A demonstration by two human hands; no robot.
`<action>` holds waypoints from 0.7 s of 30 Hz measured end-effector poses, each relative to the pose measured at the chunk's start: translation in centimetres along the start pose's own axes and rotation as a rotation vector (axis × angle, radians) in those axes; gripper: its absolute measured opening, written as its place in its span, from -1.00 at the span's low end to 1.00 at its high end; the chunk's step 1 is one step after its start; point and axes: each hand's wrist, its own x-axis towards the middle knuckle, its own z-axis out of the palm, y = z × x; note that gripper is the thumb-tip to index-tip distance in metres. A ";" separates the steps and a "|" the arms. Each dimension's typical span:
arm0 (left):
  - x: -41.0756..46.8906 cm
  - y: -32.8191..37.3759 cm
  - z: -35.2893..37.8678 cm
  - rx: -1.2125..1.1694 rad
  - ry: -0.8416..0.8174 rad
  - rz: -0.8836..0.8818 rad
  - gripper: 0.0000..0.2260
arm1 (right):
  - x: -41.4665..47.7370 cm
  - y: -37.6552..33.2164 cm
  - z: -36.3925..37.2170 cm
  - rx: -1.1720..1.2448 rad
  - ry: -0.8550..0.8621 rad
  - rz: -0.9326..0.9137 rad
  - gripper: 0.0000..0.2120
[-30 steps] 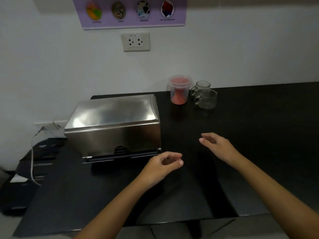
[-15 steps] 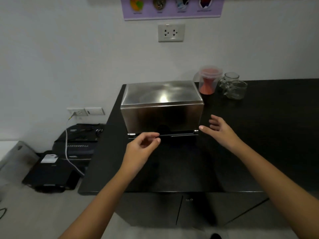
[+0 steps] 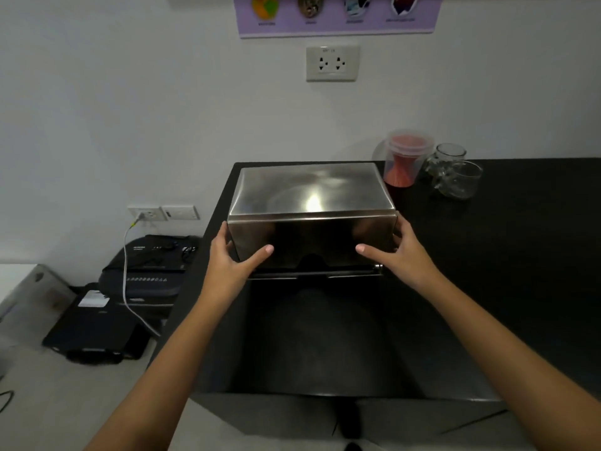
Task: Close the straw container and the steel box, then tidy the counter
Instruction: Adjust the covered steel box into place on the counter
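Head view is showing both forearms reaching up from six o'clock toward the middle of the dark surface (image 3: 487, 288). Half a second ago the two hands were hovering loose and empty in front of the box; now they are clasping it. The left hand (image 3: 227, 262) is wrapping the box's near left corner, thumb lying across the front face and the other fingers (image 3: 224, 236) curling round the side panel. The right hand (image 3: 398, 255) is mirroring this at the near right corner, thumb on the front, the rest pressing the side. Both are spread wide and bearing on metal rather than pinching anything small.

The steel box (image 3: 309, 196) is sitting at about twelve o'clock from the hands, near the surface's left edge, its lid looking down and flush, with a dark rail running along the bottom front. That suggests the closing step is probably over and the box is being squared up or shifted as part of the tidying.

Farther back, at about one o'clock, the straw container (image 3: 405, 161) is standing just beside the box's far right corner, its clear lid apparently on over the red straws. Two glass mugs (image 3: 455, 174) are standing close to its right, against the wall. These look to be what is left to arrange.
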 end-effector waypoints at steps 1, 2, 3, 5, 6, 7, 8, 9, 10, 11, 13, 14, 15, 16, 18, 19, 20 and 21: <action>0.5 0.0 -0.1 0.016 -0.037 -0.017 -0.06 | 0.3 0.1 0.1 0.004 0.002 -0.001 -0.02; 1.0 -0.1 0.0 0.028 -0.067 -0.026 -0.08 | 0.6 0.2 0.1 0.015 0.004 -0.002 -0.03; 1.6 -0.1 0.0 0.037 -0.079 -0.037 -0.09 | 1.0 0.2 0.1 0.026 0.002 -0.006 -0.04; 2.4 -0.4 0.2 0.042 -0.058 -0.048 -0.10 | 1.8 0.3 0.0 0.025 -0.025 -0.023 -0.03; 2.7 -0.6 0.3 0.046 -0.041 -0.052 -0.09 | 2.2 0.2 -0.2 0.015 -0.050 -0.035 -0.02; 3.0 -0.7 0.3 0.049 -0.028 -0.053 -0.07 | 2.5 0.1 -0.4 0.004 -0.081 -0.048 0.01; 3.3 -0.7 0.3 0.054 -0.020 -0.054 -0.06 | 2.9 0.0 -0.7 -0.009 -0.114 -0.061 0.06; 3.6 -0.7 0.4 0.053 -0.019 -0.050 -0.08 | 3.3 -0.1 -1.0 -0.021 -0.145 -0.071 0.13; 3.9 -0.7 0.5 0.046 -0.022 -0.041 -0.13 | 3.8 -0.1 -1.2 -0.034 -0.167 -0.077 0.18; 4.1 -0.8 0.6 0.041 -0.024 -0.034 -0.22 | 4.3 -0.2 -1.4 -0.045 -0.181 -0.083 0.20; 4.9 -0.8 1.2 0.045 -0.009 -0.014 -0.47 | 5.3 -0.2 -1.7 -0.070 -0.196 -0.091 0.22; 5.3 -0.8 1.5 0.058 0.000 -0.007 -0.59 | 5.8 -0.2 -1.8 -0.077 -0.198 -0.097 0.23; 5.6 -0.6 1.8 0.065 0.003 -0.002 -0.65 | 6.2 -0.1 -1.9 -0.079 -0.198 -0.100 0.24; 5.9 -0.6 1.9 0.065 0.003 0.003 -0.64 | 6.7 -0.1 -2.0 -0.079 -0.197 -0.105 0.24; 6.7 -0.5 2.1 0.034 -0.012 -0.001 -0.44 | 7.5 0.1 -2.2 -0.081 -0.199 -0.121 0.24; 7.0 -0.4 2.2 0.018 -0.024 -0.005 -0.34 | 7.9 0.1 -2.3 -0.084 -0.202 -0.126 0.23; 7.4 -0.5 2.2 0.004 -0.029 -0.006 -0.30 | 8.3 0.1 -2.4 -0.085 -0.204 -0.128 0.23; 7.7 -0.6 2.3 0.001 -0.028 -0.006 -0.31 | 8.7 0.0 -2.4 -0.084 -0.206 -0.130 0.21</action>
